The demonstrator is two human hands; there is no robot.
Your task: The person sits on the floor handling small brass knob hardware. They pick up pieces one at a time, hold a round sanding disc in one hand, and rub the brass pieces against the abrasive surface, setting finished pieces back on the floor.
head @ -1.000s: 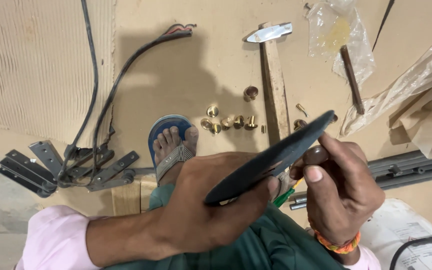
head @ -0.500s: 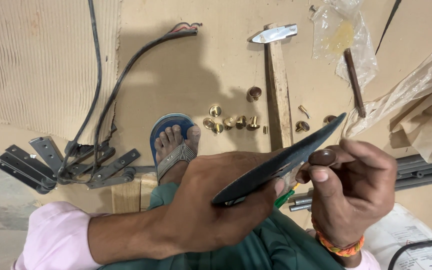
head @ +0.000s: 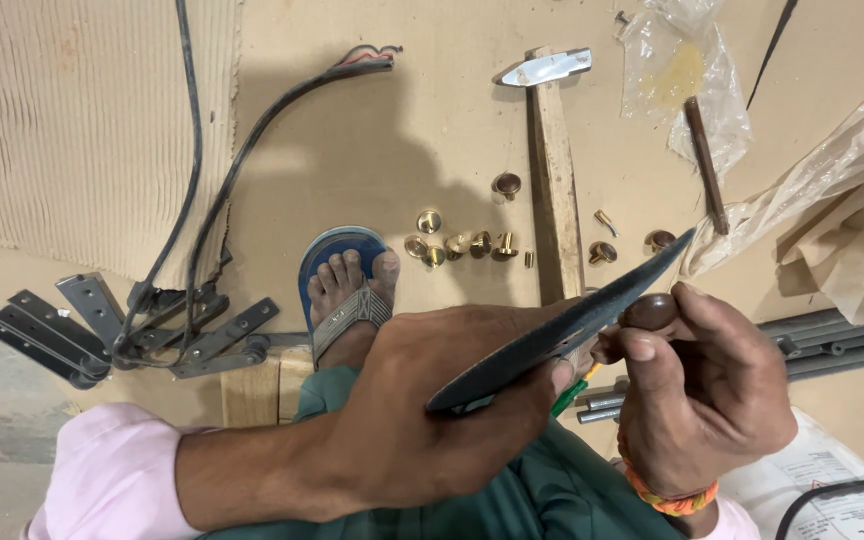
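The left hand [head: 432, 420] grasps a thin, dark, rough-faced round disc [head: 562, 325] edge-on, while the right hand [head: 702, 390] pinches a small brown domed knob [head: 649, 311] against its upper edge. Brass fittings [head: 462, 245] and a wooden-handled hammer [head: 552, 170] lie beyond on the floor.

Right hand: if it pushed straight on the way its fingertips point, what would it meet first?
The right hand pinches a brown knob against the dark disc held by the left hand; the disc comes first, apparently already touching, though depth is unclear.
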